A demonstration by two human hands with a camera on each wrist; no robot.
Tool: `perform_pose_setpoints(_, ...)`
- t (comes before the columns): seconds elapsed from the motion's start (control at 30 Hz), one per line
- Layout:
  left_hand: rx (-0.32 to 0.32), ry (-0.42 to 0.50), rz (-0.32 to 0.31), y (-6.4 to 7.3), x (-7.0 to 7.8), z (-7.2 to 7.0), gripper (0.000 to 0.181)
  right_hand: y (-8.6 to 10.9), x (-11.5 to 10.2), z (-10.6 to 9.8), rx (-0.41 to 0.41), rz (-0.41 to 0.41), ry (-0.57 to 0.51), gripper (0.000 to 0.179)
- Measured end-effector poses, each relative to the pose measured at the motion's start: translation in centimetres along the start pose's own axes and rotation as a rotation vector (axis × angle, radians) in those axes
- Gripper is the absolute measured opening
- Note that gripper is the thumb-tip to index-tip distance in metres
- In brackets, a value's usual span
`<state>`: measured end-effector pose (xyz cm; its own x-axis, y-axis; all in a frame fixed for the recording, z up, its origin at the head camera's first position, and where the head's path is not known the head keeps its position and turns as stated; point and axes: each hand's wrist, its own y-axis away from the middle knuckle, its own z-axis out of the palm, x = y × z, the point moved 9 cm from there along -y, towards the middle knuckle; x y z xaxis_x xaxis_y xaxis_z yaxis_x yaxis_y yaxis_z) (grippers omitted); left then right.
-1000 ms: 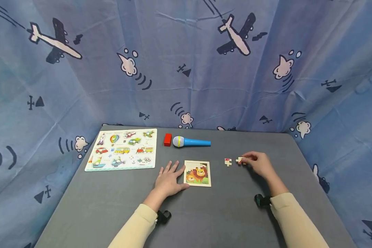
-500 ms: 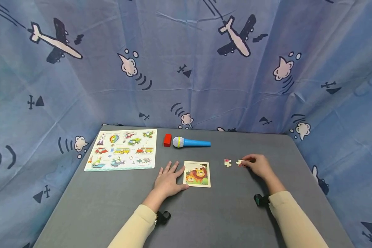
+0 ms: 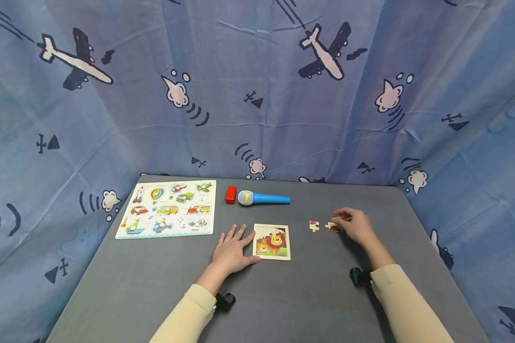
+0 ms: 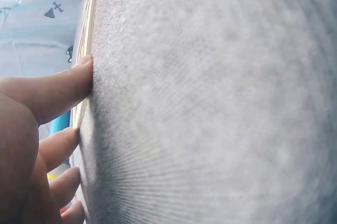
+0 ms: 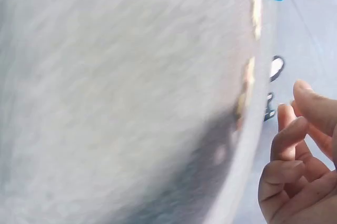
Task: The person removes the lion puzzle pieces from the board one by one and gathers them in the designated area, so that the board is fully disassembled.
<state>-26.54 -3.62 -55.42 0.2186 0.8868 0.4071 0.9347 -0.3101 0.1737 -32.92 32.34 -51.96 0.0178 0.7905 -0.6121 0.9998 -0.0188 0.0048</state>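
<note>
A lion jigsaw puzzle (image 3: 272, 242) in a pale square frame lies flat in the middle of the table. My left hand (image 3: 232, 251) is beside it, fingers spread; the left wrist view shows its thumb (image 4: 71, 84) touching one edge and the index fingertip close to the corner. To the right of the frame lie two loose puzzle pieces, one with a red patch (image 3: 314, 226) and one with brown-red (image 3: 333, 226). Over the second piece hovers my right hand (image 3: 356, 225), fingers loosely bent. In the right wrist view nothing is between its fingers (image 5: 295, 134).
A white picture board (image 3: 167, 209) of vehicles lies at the back left. Beside it are a red block (image 3: 231, 195) and a blue toy microphone (image 3: 263, 198). A printed curtain (image 3: 257, 85) hangs behind the grey table (image 3: 300, 305).
My right hand has come off the brown-red puzzle piece and risen slightly above it, showing more of the piece. The left hand keeps its place at the puzzle frame.
</note>
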Motion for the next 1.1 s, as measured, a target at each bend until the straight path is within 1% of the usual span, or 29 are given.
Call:
perform_pose_setpoints(0.13, 0.001, 0.0, 0.004, 0.1, 0.0, 0.0, 0.083, 0.4, -1.7, -0.3, 0.015, -0.029, 0.001, 0.031)
perform_pose_setpoints(0.23, 0.005, 0.006, 0.006, 0.1, 0.0, 0.0, 0.082, 0.6, -2.7, -0.2, 0.017, -0.049, -0.023, 0.03)
perform_pose_setpoints(0.37, 0.008, 0.008, 0.005, 0.2, 0.0, 0.1, 0.083, 0.9, -3.9, 0.2, 0.014, -0.064, -0.068, 0.029)
perform_pose_setpoints(0.47, 0.008, 0.005, 0.004, 0.1, 0.0, 0.1, 0.083, 1.1, -4.8, 0.6, 0.015, -0.076, -0.07, 0.028)
perform_pose_setpoints(0.7, 0.005, 0.004, 0.004, 0.0, 0.0, 0.1, 0.082, 1.5, -6.7, 2.3, 0.015, -0.122, -0.069, 0.025)
perform_pose_setpoints(0.97, 0.005, -0.001, 0.003, 0.0, 0.1, 0.1, 0.082, 1.9, -8.6, 5.0, -0.036, -0.144, -0.116, 0.024)
perform_pose_setpoints(1.1, 0.003, -0.007, 0.003, 0.0, 0.1, 0.1, 0.082, 1.9, -9.7, 6.3, -0.056, -0.151, -0.119, 0.024)
